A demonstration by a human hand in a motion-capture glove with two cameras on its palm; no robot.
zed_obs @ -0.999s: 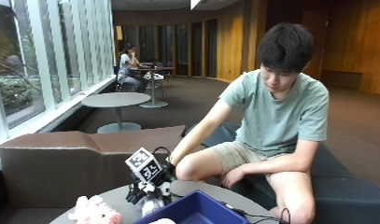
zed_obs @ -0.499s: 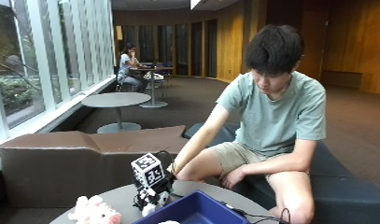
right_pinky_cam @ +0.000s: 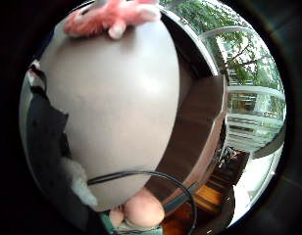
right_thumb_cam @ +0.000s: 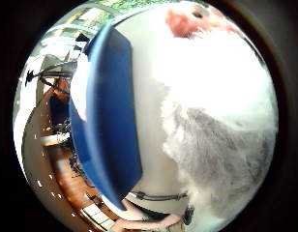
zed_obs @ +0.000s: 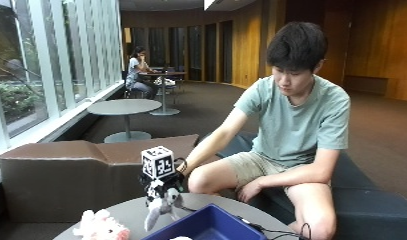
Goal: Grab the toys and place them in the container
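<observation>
my gloved right hand (zed_obs: 164, 186) grips a grey-and-white plush toy (zed_obs: 160, 207), fingers curled round its upper part. the toy hangs above the round grey table (zed_obs: 133, 212), just beside the near rim of the blue container (zed_obs: 213, 225). its fur is shaggy, white above, grey lower. a pink plush toy (zed_obs: 100, 227) lies on the table, on the container's far side from me.
</observation>
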